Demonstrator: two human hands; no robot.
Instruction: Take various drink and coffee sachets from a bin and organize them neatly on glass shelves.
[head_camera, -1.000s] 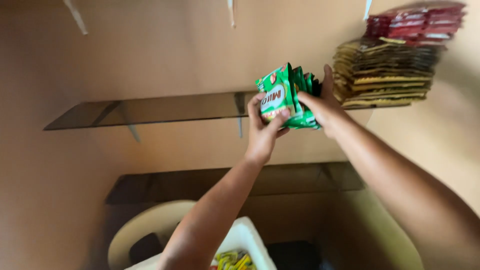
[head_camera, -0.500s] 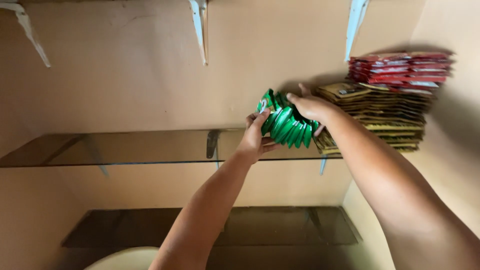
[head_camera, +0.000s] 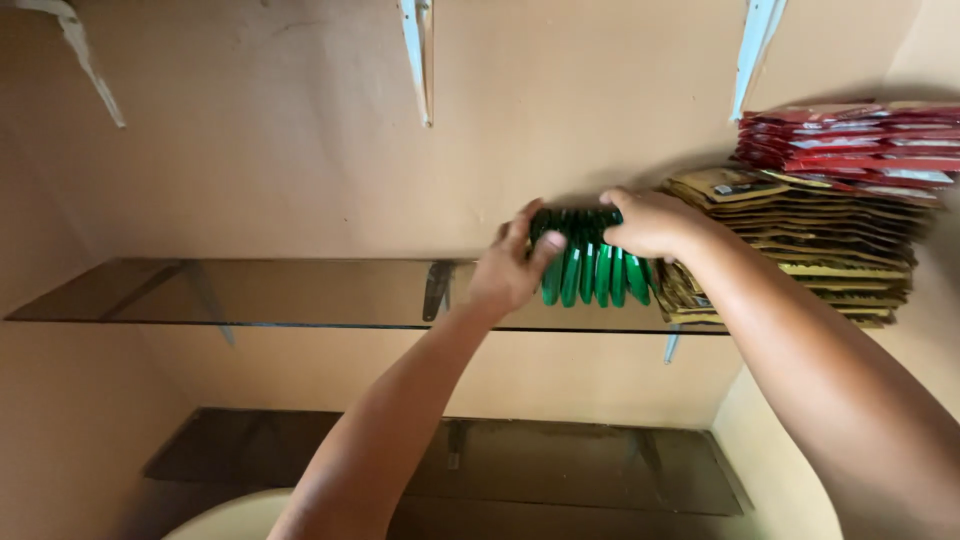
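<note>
I clasped the bunch of green packets between my left hand and right hand on the glass shelf, pinching the ends because they looked light, floppy and slippery.

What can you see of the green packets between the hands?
The green packets are a bunch of glossy, foil-like sachets standing on edge side by side on the glass shelf. The left hand presses one end, the right hand covers the top and other end. They sit beside the brown packet stack.
</note>
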